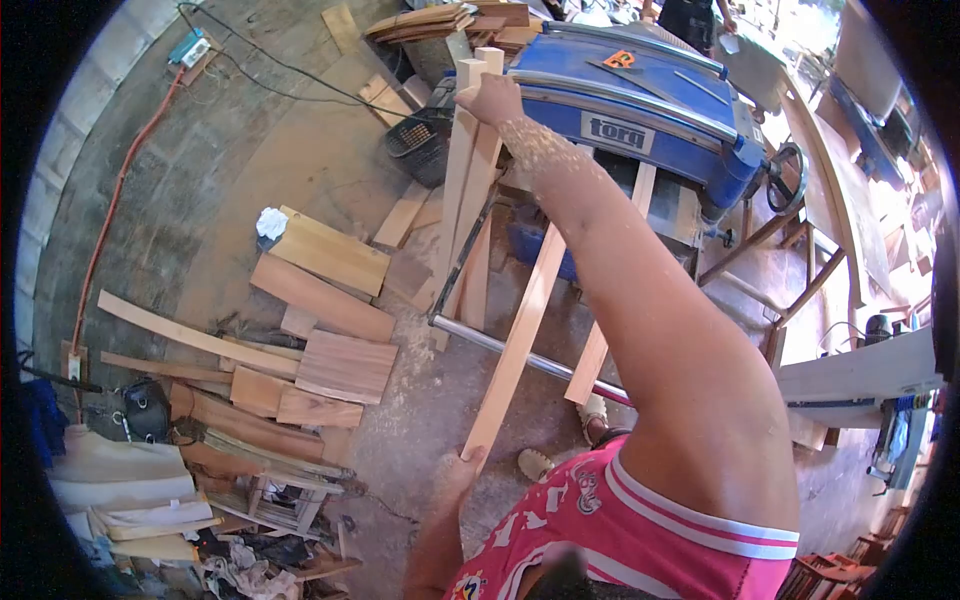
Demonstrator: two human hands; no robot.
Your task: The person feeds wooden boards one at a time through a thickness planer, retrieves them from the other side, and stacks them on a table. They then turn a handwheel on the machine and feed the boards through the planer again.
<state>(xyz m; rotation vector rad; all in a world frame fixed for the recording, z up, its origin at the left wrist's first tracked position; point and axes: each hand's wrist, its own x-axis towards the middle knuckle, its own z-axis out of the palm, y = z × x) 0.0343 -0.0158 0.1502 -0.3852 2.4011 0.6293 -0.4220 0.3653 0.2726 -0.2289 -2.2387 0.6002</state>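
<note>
My right hand [492,99], its wrist dusted with wood shavings, is closed near the top of the pale wooden strips [464,180] standing upright beside the blue planer [570,95]. Lower down, my left hand [460,473] grips the near end of a long wooden strip [508,375], which slopes up toward the machine over a metal roller bar [470,335]. Another strip [590,365] comes out from under the planer, partly hidden behind my right arm. The fingers of my left hand show only in part.
Several boards [345,365] lie on the floor at left, near an orange cable [125,180]. A black crate [418,140] stands by the planer. A handwheel [786,178] juts from the machine's right side. Another person [690,22] stands behind it.
</note>
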